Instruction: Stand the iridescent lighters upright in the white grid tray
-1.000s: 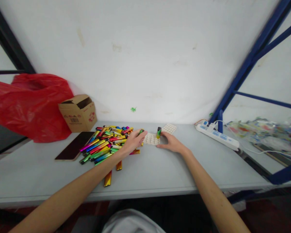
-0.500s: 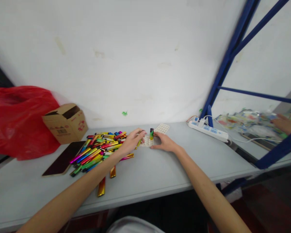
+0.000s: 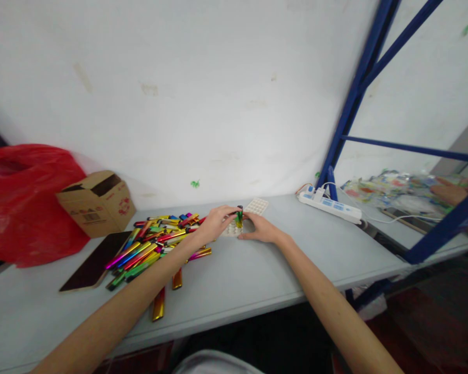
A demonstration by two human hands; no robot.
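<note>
A gold stick lies nearest the table's front edge, before a heap of shiny sticks. Beyond, the left hand, fingers bent, and the half-open right hand meet around an upright green-and-gold stick at a pale tray; whether either grips it, I cannot tell. Another tray lies behind.

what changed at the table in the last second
The left hand has moved rightward over the white dimpled tray until its fingers reach the upright green tube; whether they grip it is unclear. The right hand stays on the tube's right side. The pile of shiny tubes, cardboard box and red bag stay put, shifting leftward only because the view turned.
</note>
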